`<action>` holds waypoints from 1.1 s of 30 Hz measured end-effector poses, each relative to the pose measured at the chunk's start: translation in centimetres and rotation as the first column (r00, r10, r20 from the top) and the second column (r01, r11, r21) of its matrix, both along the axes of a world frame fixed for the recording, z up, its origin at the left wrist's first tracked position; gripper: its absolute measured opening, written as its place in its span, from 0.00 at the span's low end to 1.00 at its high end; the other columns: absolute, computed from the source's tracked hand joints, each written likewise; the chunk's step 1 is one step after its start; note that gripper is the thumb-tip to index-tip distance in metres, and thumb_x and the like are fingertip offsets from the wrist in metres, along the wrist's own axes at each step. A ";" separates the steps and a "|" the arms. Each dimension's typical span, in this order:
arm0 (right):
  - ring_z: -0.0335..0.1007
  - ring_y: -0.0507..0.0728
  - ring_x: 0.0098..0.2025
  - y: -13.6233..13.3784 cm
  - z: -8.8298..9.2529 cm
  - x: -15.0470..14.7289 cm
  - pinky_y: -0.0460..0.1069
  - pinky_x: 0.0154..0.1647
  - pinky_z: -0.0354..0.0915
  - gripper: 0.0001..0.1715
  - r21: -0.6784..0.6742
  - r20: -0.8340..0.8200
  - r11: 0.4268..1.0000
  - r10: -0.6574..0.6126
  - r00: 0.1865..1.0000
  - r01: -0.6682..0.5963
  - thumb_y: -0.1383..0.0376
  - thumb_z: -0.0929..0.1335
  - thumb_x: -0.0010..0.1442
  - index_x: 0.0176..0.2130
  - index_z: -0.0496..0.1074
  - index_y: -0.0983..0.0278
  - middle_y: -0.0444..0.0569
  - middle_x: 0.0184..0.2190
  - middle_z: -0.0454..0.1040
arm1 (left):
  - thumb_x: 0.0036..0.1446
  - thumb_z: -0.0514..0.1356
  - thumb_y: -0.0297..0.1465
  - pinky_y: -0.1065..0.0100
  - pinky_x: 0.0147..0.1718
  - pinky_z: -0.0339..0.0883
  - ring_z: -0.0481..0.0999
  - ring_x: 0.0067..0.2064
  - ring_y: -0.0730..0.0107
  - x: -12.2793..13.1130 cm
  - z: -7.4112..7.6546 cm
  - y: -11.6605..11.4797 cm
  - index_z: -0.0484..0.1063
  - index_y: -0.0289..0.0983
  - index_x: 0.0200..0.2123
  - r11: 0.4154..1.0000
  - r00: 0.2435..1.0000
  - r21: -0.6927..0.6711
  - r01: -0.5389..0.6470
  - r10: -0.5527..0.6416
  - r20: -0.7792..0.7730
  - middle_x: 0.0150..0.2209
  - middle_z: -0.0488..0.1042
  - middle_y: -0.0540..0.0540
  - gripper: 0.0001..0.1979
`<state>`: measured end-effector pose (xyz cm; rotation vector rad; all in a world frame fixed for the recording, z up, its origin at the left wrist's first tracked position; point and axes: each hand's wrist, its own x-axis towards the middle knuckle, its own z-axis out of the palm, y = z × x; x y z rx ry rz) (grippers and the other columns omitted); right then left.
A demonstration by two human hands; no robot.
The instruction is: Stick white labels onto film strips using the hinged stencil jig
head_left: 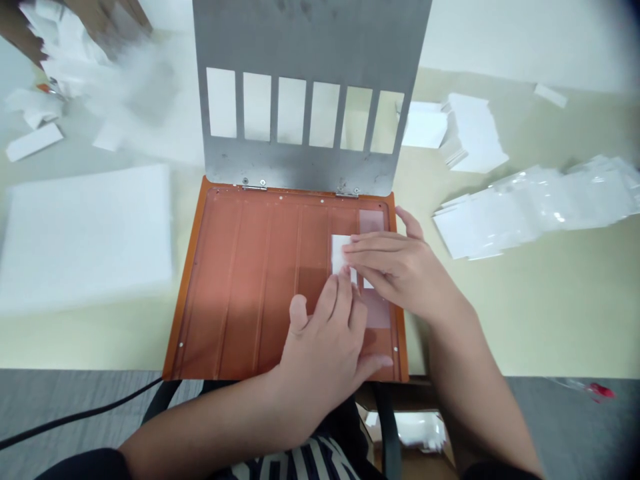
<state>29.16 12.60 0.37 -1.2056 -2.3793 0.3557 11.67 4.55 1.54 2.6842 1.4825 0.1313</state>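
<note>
An orange-brown board with shallow grooves lies in front of me. Hinged to its far edge, a grey metal plate with a row of rectangular cut-outs stands raised. My left hand presses its fingertips at the near end of a small white card on the board, with its thumb spread apart. From the right, my right hand lays its extended fingers over the same card's right side. A translucent strip is partly hidden under my right hand, with a bit of white showing there.
White sheets lie left of the board, with crumpled white material behind. White cards are stacked at the right, near a row of clear-wrapped cards. A black cable runs at lower left.
</note>
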 end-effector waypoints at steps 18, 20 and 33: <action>0.78 0.55 0.47 -0.1 0.1 0.0 0.62 0.71 0.36 0.15 0.001 0.023 1.000 -0.008 1.000 0.008 0.69 0.64 0.66 0.37 0.78 0.54 0.38 0.40 0.82 | 0.67 0.44 0.50 0.54 0.48 0.60 0.65 0.61 0.56 -0.4 0.7 0.2 0.69 0.31 0.58 0.999 0.999 -0.032 0.027 -0.026 0.032 0.62 0.69 0.40 0.33; 0.77 0.56 0.48 -0.2 0.3 0.0 0.63 0.71 0.36 0.15 -0.036 0.024 0.999 -0.006 1.000 0.007 0.69 0.64 0.65 0.36 0.79 0.54 0.38 0.39 0.82 | 0.68 0.45 0.46 0.54 0.47 0.60 0.65 0.61 0.56 -0.4 0.8 0.3 0.69 0.31 0.59 0.998 0.999 -0.051 0.026 -0.024 0.038 0.62 0.69 0.40 0.29; 0.66 0.57 0.43 -0.1 0.7 -0.9 0.60 0.50 0.48 0.25 -0.091 0.057 0.990 0.112 0.992 -0.106 0.75 0.60 0.58 0.41 0.80 0.54 0.46 0.39 0.75 | 0.67 0.50 0.43 0.49 0.48 0.62 0.68 0.58 0.53 -0.5 0.9 0.4 0.71 0.30 0.54 0.994 0.997 -0.106 0.034 -0.026 0.079 0.55 0.72 0.37 0.25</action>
